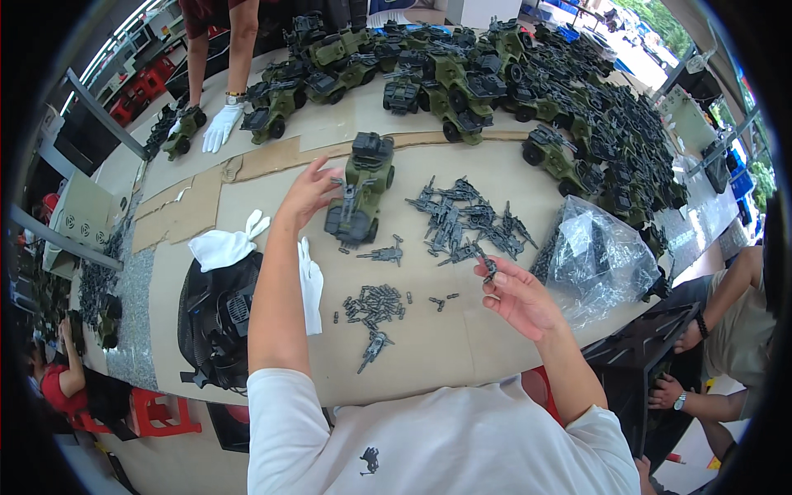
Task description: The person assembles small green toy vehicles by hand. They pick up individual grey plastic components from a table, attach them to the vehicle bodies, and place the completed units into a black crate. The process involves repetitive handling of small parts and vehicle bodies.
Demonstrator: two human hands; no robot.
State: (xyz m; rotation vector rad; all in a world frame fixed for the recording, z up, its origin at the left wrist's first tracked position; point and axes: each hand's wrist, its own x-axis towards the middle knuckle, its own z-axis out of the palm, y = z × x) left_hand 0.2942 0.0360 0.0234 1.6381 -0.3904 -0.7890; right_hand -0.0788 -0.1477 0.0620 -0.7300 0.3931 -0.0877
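My left hand (309, 194) is beside a green and dark grey toy military vehicle (365, 177). Its fingers are stretched out and spread, with the tips at the vehicle's left side; whether they touch it is hard to tell. My right hand (524, 301) pinches a small dark grey toy gun part (488, 268) between thumb and fingers. Just beyond that hand lies a loose pile of grey toy guns (462, 219). Between my arms are a heap of tiny grey plastic pieces (375, 305), a single toy gun (384, 253) and another gun (375, 351) nearer me.
Many toy vehicles (458, 87) are heaped along the far and right side. A clear plastic bag (606, 260) lies at right. A black bag (219, 318) with white gloves (231, 243) sits at left. Across the table, another person's gloved hand (223, 128) rests near a vehicle.
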